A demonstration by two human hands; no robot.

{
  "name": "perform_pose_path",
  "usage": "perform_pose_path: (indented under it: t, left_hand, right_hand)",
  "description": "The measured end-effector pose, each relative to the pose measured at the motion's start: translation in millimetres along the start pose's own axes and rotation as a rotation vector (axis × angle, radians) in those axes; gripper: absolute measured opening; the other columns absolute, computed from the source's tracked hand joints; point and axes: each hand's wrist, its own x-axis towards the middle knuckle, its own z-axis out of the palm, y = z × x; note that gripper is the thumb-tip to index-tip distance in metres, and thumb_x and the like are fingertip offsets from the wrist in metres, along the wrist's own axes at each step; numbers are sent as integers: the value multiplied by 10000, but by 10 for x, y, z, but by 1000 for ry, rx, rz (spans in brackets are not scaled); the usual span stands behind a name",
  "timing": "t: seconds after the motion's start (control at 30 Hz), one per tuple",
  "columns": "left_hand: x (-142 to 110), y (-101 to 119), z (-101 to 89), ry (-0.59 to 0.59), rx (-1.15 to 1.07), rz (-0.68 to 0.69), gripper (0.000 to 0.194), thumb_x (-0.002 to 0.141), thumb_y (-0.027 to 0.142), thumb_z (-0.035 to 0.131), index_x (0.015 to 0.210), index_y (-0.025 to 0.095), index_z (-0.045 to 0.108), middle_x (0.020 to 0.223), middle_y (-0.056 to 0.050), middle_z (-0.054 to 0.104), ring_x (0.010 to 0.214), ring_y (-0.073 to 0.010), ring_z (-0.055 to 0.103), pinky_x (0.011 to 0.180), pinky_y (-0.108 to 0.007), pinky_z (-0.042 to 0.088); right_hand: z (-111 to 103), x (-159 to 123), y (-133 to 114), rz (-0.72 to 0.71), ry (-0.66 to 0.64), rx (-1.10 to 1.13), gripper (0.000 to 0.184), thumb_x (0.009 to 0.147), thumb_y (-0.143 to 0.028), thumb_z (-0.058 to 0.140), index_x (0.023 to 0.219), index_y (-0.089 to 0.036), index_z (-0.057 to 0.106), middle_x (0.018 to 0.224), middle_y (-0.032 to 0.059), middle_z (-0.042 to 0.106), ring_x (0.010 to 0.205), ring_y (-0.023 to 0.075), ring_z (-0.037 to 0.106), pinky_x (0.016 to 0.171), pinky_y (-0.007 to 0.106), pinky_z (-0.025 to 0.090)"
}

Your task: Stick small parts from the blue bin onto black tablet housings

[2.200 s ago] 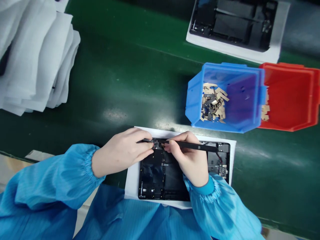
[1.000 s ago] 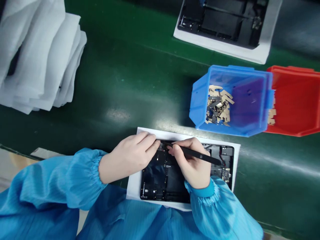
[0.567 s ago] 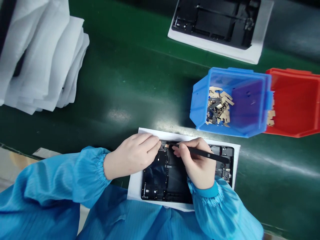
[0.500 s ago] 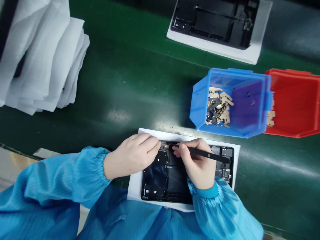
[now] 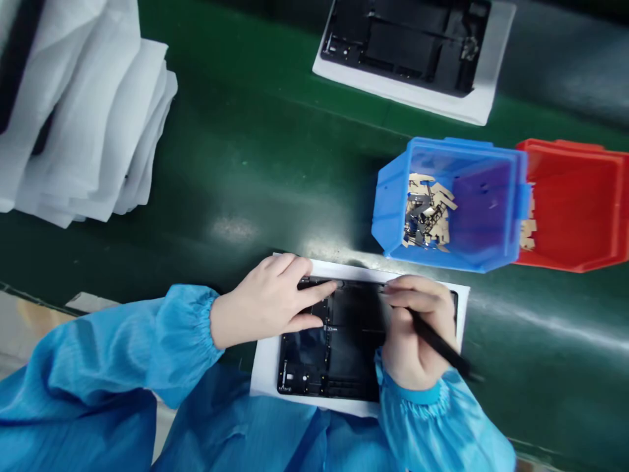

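Observation:
A black tablet housing lies on a white foam sheet close to my body. My left hand rests over its upper left part, fingers spread, with the index fingertip touching near the top edge. Over the right part of the housing is my right hand, closed around black tweezers. The tweezers' rear end points down and to the right, blurred by motion. Their tips are hidden behind the fingers. Whether the tips hold anything cannot be made out.
A blue bin with small beige and dark pieces stands beyond my right hand, beside a red bin with more pieces. Farther back, another black housing lies on white foam. White foam sheets are stacked at left on the green table.
My right hand has moved right, away from the left hand, and the tweezers have swung to point more downward. My left hand's fingers have spread from a pinch, the index finger reaching right.

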Motion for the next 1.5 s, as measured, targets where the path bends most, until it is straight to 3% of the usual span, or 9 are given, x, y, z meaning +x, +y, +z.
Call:
perform_pose_path:
  t: [0.1,0.2,0.47,0.67,0.87,1.0,1.17,1.37,1.5]
  left_hand:
    - [-39,-70,-24,82,-76,31,340,909,340,448,1179,152,533,1066,-98,563,965,-218,532,832,-357,481]
    - [-77,-107,-46,107,-55,65,221,901,194,441,1041,130,599,1038,-76,596,977,-200,548,864,-335,481]
    - [-81,-81,-60,71,31,79,216,896,199,457,1045,150,605,1043,-56,618,959,-202,569,820,-340,508]
    - [-119,-6,-24,66,115,87,275,903,259,453,1094,121,593,1046,-83,615,967,-223,563,794,-352,512]
    - [-183,106,43,73,200,33,401,903,318,452,1203,61,523,1182,-142,556,1048,-263,524,848,-364,484]
    - [-131,-25,-11,-12,138,123,379,904,325,449,1216,119,509,1148,-102,568,1029,-244,527,818,-357,484]
    - [-118,-128,-54,-59,140,183,365,893,308,473,1225,159,500,1158,-85,567,1006,-235,537,787,-352,476]
    - [-100,-128,-6,37,185,260,261,895,242,470,1135,186,557,1152,-74,578,1043,-234,527,844,-362,453]
    - [145,-73,-13,51,65,52,276,886,311,492,1111,156,532,1200,-122,516,1058,-248,518,882,-386,456]
  right_hand:
    - [49,-14,-82,-146,-197,-115,64,808,-167,506,847,-218,506,754,32,552,673,176,561,593,293,443]
    - [169,-92,-152,-159,-351,-326,163,799,-333,595,787,-201,499,661,21,545,556,166,536,490,277,388]
    - [216,-132,-119,-130,-403,-349,107,885,-220,478,829,-182,561,719,29,622,605,149,575,544,256,412]
    - [184,-40,-3,-70,-264,-280,94,890,-206,503,907,-191,595,791,25,645,688,150,598,633,255,455]
    - [261,-52,-83,-516,-353,-294,144,883,-115,488,910,-128,629,642,20,612,577,143,549,563,278,430]
    - [275,-52,-144,-607,-421,-402,199,909,-154,463,858,-120,652,620,9,609,548,136,530,507,294,394]
    - [-173,-81,-132,-615,-392,-481,166,884,-223,553,955,-95,631,624,1,603,540,124,537,495,285,385]
    - [-1036,-284,297,-233,-201,-728,195,907,-280,494,1021,-162,600,772,27,646,641,154,615,555,264,428]
    - [-1227,-275,596,81,-88,-683,266,891,-336,470,1092,-185,557,892,58,634,766,200,629,626,284,476]
